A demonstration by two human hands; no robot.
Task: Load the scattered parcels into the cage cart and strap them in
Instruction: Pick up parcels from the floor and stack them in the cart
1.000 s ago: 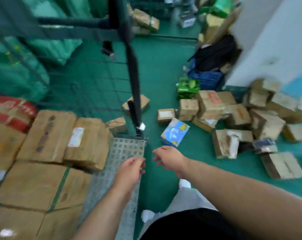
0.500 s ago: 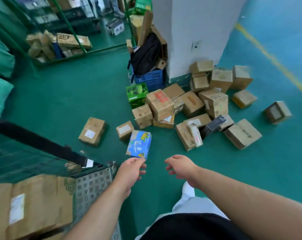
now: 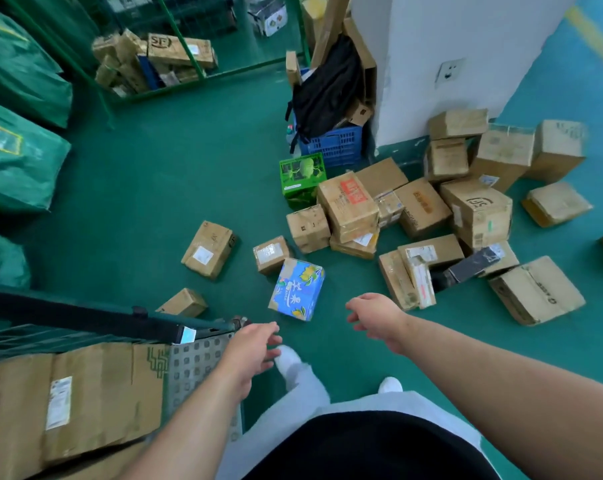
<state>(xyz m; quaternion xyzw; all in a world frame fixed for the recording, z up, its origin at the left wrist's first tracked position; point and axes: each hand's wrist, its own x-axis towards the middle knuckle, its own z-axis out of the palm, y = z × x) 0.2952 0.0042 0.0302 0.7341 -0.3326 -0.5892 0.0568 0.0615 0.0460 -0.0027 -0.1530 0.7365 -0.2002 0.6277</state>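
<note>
Head view:
- Brown parcels [image 3: 421, 207] lie scattered on the green floor [image 3: 154, 188], right and far, heaped against a white pillar [image 3: 466, 46].
- A blue box [image 3: 297, 289] lies nearest, just beyond both hands.
- The cart [image 3: 196, 365] stands near left, with big cartons [image 3: 95, 400] loaded in it.
- The left hand [image 3: 255, 351] hangs over the cart's corner, fingers loose, holding nothing.
- The right hand [image 3: 376, 311] hovers over the floor, fingers relaxed, empty.
- Green sacks [image 3: 16, 161] sit far left.

Green floor [image 3: 147, 174], white pillar [image 3: 466, 46] with wall socket [image 3: 449, 71], yellow floor line [image 3: 591, 37] top right.
</note>
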